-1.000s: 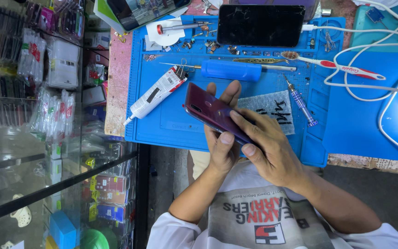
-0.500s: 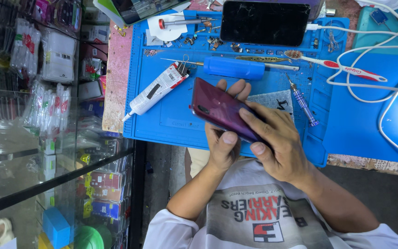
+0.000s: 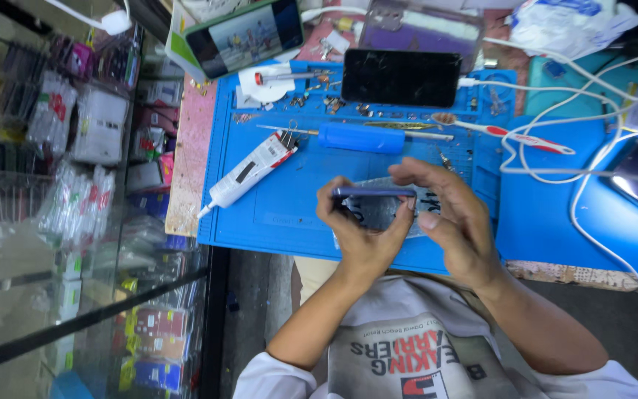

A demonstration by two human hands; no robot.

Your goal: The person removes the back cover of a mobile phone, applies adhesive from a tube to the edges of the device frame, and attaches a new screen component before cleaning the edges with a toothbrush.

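**Slim phone held edge-on over the blue mat**

The left hand (image 3: 363,236) grips a thin purple phone (image 3: 373,193), fingers curled around its long edges, so only the narrow side shows to the camera. The right hand (image 3: 455,222) sits at about three o'clock from it, fingers half spread, thumb and fingertips touching the phone's right end rather than clamping it. The phone hangs just above the blue work mat (image 3: 297,207), near the mat's front edge.

It looks light, stiff and flat, with glossy faces that are probably slippery and likely to crack if dropped. The long edges seem the safest hold, with pressure kept off the faces.

At ten o'clock lies a white glue tube (image 3: 249,171); at twelve o'clock a blue screwdriver handle (image 3: 359,137), and beyond it a dark phone (image 3: 402,77) lying flat.
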